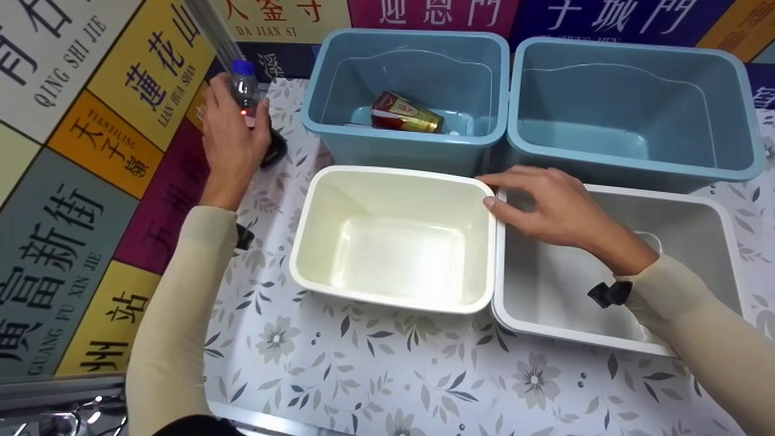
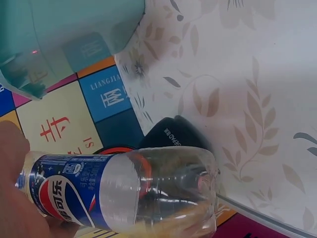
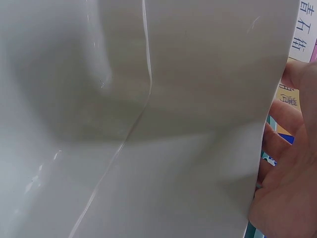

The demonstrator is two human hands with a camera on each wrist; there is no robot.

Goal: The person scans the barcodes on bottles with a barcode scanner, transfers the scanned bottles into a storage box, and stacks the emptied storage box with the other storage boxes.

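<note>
My left hand (image 1: 233, 133) grips a clear plastic cola bottle (image 1: 244, 88) with a blue cap, at the back left beside the wall. In the left wrist view the bottle lies across the frame, its blue label (image 2: 64, 191) near my fingers and its clear lower part looking empty. A black object (image 1: 276, 148) with small white lettering sits just behind it. My right hand (image 1: 545, 203) rests at the meeting rims of the cream bin (image 1: 393, 171) and the white bin (image 1: 723, 254), thumb tip and forefinger at the cream bin's back right corner.
Two blue bins stand behind; the left blue bin (image 1: 315, 79) holds a red and gold can (image 1: 405, 113), and the right blue bin (image 1: 754, 145) stands beside it. A flower-patterned cloth (image 1: 363, 369) covers the table. Sign-covered walls (image 1: 151, 145) rise at the left and back.
</note>
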